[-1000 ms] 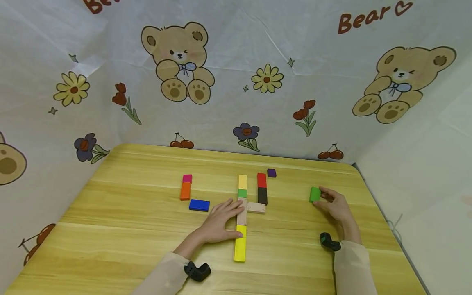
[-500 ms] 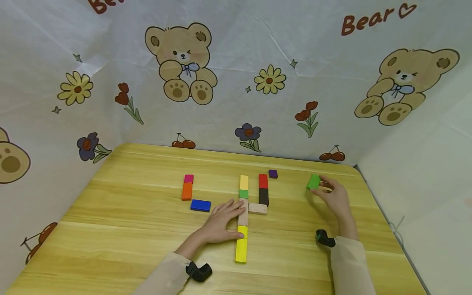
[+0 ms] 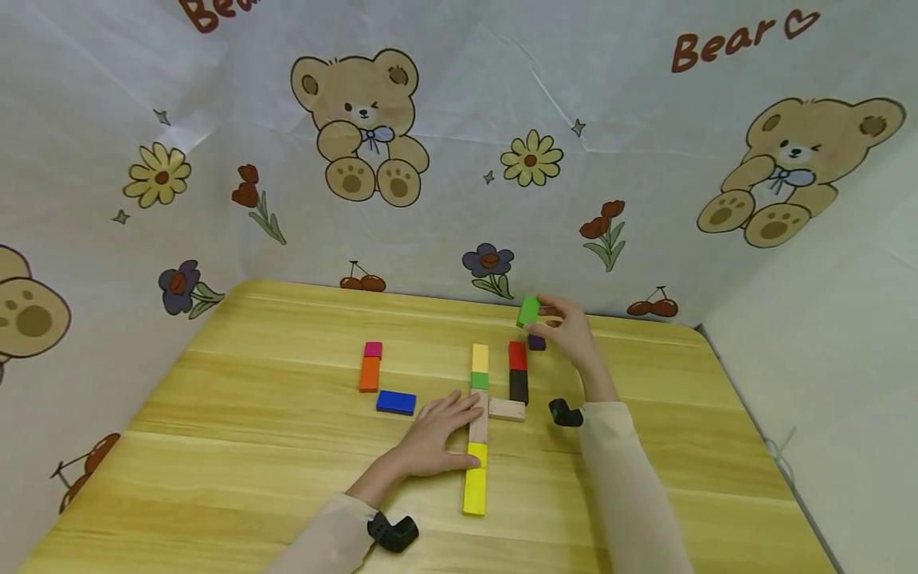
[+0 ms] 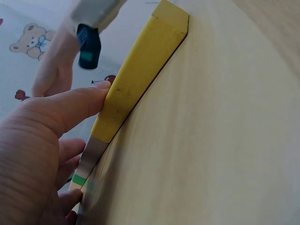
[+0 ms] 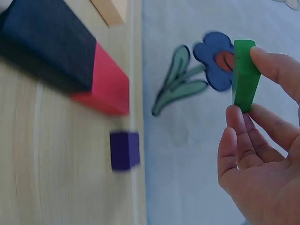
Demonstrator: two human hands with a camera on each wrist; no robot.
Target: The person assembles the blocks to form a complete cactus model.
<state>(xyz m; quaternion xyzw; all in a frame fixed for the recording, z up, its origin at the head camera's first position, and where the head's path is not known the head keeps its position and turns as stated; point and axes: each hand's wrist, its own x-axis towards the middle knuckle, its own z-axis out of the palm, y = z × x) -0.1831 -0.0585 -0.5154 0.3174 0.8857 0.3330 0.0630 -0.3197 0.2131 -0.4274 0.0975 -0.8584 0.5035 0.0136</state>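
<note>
In the head view my right hand [image 3: 571, 333] pinches a light green block [image 3: 528, 312] between thumb and fingers, held up behind the small purple block [image 3: 536, 343]. The right wrist view shows the green block [image 5: 244, 77] clear of the tabletop. My left hand [image 3: 439, 438] lies with fingers spread on a straight column of blocks. Its thumb touches the yellow blocks [image 3: 475, 490], and its fingertips rest on a plain wooden block [image 3: 478, 426]. Farther along that column sit a small green block [image 3: 480, 381] and a pale yellow block [image 3: 480, 358].
Right of the column, a red block [image 3: 518, 355] and a black block [image 3: 519, 387] stand end to end, near a plain wooden crosspiece [image 3: 507, 410]. Leftward lie a blue block [image 3: 396, 402], an orange block [image 3: 369, 375] and a pink block [image 3: 373, 349]. A patterned cloth hangs behind the table [image 3: 251, 446].
My right hand has lifted the green block and carried it left from the table's right side to above the purple block. The left hand stays on the column.
</note>
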